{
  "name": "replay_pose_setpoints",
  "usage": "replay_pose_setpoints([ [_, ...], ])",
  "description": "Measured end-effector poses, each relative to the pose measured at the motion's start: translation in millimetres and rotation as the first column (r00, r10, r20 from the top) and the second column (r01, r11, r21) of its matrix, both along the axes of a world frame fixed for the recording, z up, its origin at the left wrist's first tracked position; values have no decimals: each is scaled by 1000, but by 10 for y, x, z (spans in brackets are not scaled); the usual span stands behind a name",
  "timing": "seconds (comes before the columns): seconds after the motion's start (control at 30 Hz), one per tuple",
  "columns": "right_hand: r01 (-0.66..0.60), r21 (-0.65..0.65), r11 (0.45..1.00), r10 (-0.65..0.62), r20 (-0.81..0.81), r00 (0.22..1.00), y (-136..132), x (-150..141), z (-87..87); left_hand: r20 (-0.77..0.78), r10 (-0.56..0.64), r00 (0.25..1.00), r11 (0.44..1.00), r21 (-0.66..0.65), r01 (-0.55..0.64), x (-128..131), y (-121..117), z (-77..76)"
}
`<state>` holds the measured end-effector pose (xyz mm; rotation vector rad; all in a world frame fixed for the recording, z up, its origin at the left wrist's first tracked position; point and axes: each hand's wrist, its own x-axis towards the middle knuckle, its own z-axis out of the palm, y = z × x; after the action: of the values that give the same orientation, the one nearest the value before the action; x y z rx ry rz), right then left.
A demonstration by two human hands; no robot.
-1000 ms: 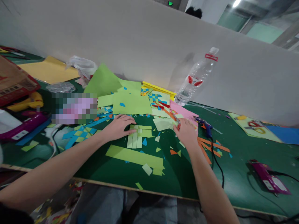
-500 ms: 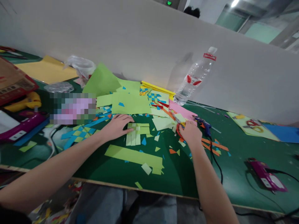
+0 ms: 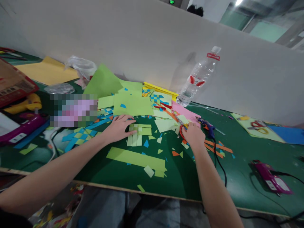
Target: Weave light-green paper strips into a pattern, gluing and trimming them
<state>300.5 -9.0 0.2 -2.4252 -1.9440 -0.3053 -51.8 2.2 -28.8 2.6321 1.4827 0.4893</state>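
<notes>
My left hand (image 3: 119, 128) is open, its fingers spread over the left edge of a small woven piece of light green paper strips (image 3: 139, 134), the thumb at that edge. My right hand (image 3: 195, 136) is closed on scissors (image 3: 182, 131) with red-orange handles, lying low over the table; their blades point up and left, and the fingers partly hide the grip. Below the woven piece lies a long green paper strip (image 3: 136, 157). Small green, blue and orange scraps surround both hands. Green sheets (image 3: 133, 105) are stacked behind the left hand.
A clear plastic bottle (image 3: 198, 79) stands by the wall. Beside my right hand are a blue glue gun (image 3: 207, 126) with its cable and orange strips (image 3: 218, 146). Purple power strips (image 3: 270, 178) sit at both sides. Blue-green woven paper (image 3: 82, 136) lies left, near a paper bag (image 3: 15, 84).
My left hand and the woven paper piece have shifted very slightly left. The right hand with the scissors has hardly moved.
</notes>
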Motion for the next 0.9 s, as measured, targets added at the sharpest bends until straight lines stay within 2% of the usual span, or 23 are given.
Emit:
replay_pose_setpoints([
  [0.43, -14, 3, 1000, 14, 11, 1000, 0, 2, -10, 79, -57, 995, 998, -20, 59, -2, 7, 8],
  [0.67, -17, 11, 1000, 18, -20, 1000, 2, 7, -9, 180, 3, 984, 999, -41, 5, 5, 12, 38],
  [0.77, -1, 23, 1000, 2, -42, 999, -3, 15, 5, 354, 73, 932, 987, -161, -16, 3, 23, 43],
  [0.9, -25, 139, 990, 30, -39, 999, -26, -12, 66, 577, 182, 796, 942, -335, 28, 1, 37, 78],
])
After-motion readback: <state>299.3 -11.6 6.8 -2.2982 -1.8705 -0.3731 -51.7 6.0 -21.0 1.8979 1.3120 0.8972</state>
